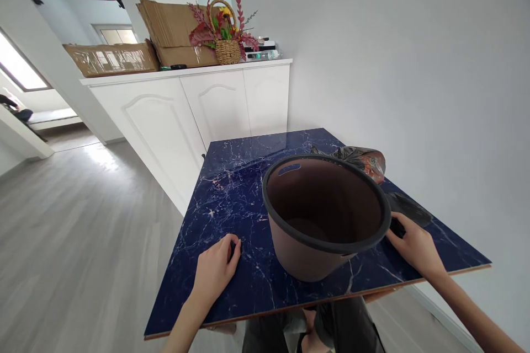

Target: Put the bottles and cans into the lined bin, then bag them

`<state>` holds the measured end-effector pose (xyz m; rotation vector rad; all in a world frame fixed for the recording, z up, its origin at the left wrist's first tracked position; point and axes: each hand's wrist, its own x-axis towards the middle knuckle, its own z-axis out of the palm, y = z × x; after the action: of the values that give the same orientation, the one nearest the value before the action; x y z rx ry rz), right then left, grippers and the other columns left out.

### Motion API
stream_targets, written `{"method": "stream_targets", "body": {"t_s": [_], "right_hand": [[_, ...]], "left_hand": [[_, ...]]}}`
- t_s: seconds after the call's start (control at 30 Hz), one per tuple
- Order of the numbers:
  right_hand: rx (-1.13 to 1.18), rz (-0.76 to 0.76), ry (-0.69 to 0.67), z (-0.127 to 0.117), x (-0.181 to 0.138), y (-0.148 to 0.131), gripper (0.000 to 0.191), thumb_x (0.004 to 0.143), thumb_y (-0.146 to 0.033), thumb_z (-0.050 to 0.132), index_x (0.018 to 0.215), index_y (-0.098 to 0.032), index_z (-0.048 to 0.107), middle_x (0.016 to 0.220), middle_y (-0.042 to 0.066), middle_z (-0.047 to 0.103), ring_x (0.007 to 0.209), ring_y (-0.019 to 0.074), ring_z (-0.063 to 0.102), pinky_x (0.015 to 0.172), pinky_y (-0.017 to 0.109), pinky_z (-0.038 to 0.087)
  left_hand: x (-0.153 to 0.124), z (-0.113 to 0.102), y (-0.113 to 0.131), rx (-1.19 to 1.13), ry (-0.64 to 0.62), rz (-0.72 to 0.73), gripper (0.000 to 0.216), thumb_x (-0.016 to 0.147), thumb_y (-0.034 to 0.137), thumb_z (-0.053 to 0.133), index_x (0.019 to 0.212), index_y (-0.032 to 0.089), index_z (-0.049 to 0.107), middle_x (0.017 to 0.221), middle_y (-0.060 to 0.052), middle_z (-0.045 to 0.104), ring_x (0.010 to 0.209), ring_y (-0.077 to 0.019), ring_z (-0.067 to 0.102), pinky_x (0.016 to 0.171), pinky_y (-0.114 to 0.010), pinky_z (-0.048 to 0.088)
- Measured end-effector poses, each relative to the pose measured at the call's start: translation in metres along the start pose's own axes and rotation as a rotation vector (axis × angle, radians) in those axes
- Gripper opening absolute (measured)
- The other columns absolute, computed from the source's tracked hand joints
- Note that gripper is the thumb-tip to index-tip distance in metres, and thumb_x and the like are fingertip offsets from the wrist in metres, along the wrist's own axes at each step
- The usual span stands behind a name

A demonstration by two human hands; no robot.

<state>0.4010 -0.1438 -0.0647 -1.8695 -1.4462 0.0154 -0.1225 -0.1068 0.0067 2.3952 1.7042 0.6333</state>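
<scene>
Here, a brown plastic flower pot (327, 215) with a dark rim stands upright on the near half of a blue marbled tabletop (232, 187), its inside bare as far as the view reaches. The left hand (217, 267) lies on the tabletop to the left of the pot, apart from it, with its fingers curled inward. A small dark spot shows at the fingertips, too small to tell whether anything is pinched there. The right hand (414, 245) is at the pot's right side, its fingers against the rim where a flat black plastic sheet (408, 207) lies on the table (whether they grasp the rim or the plastic cannot be told). Behind the pot, touching its far edge, sits a crumpled black bag (364, 160) with something reddish showing through. Beyond the table stands a white cabinet (199, 105) bearing folded cardboard (174, 27) and a wicker flower basket (227, 47).
</scene>
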Motion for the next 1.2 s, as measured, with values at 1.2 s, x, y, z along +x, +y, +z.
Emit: {"method": "stream_targets", "body": {"t_s": [1.2], "right_hand": [[0.350, 0.115, -0.078, -0.002, 0.006, 0.007, 0.037, 0.086, -0.054, 0.067, 0.110, -0.027, 0.076, 0.112, 0.007, 0.083, 0.110, 0.0334, 0.077, 0.104, 0.049, 0.056]], "left_hand": [[-0.023, -0.007, 0.014, -0.292, 0.075, -0.200, 0.051, 0.096, 0.072, 0.054, 0.094, 0.024, 0.073, 0.078, -0.001, 0.074, 0.070, -0.0214, 0.069, 0.067, -0.030, 0.051]]}}
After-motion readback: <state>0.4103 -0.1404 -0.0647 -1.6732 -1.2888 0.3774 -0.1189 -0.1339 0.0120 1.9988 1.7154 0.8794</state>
